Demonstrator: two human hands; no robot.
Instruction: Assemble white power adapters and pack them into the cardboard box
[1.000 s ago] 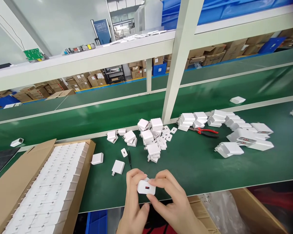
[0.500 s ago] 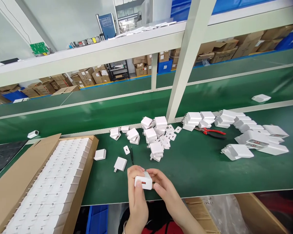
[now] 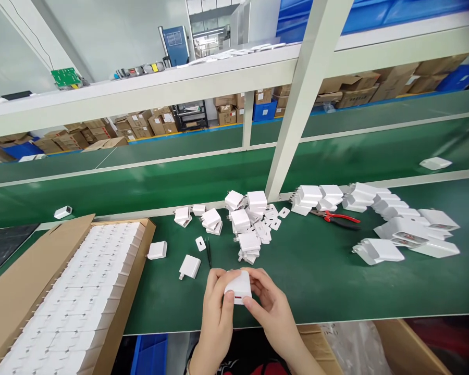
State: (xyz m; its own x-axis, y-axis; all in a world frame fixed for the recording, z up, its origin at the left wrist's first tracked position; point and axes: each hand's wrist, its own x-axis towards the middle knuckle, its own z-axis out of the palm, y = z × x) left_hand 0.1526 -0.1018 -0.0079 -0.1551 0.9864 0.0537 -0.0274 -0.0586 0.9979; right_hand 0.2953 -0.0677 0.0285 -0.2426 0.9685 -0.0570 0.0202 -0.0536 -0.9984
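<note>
Between both hands, above the near edge of the green table, is a white charger [image 3: 238, 285] with a red slot in the end that faces me. My left hand [image 3: 218, 299] grips it from the left, thumb by the slotted end. From the right, my right hand [image 3: 268, 297] closes its thumb and fingers on the same charger. Beyond the hands lie black tweezers [image 3: 208, 253] and a small white slotted plate [image 3: 200, 243]. A loose charger [image 3: 189, 266] rests nearby. Stacked chargers [image 3: 248, 241] stand farther back, beside a heap of small white plates [image 3: 262, 229].
At the left, a cardboard box [image 3: 143, 260] holds rows of white chargers. Red-and-black pliers [image 3: 336, 219] lie in front of more chargers [image 3: 379, 251] on the right. A slanted white post [image 3: 293, 120] rises behind the table. Below the edge sits an open carton [image 3: 406, 344].
The charger has tipped so that its broad top face shows more, and the slot now points lower. My right hand has closed in on its right side.
</note>
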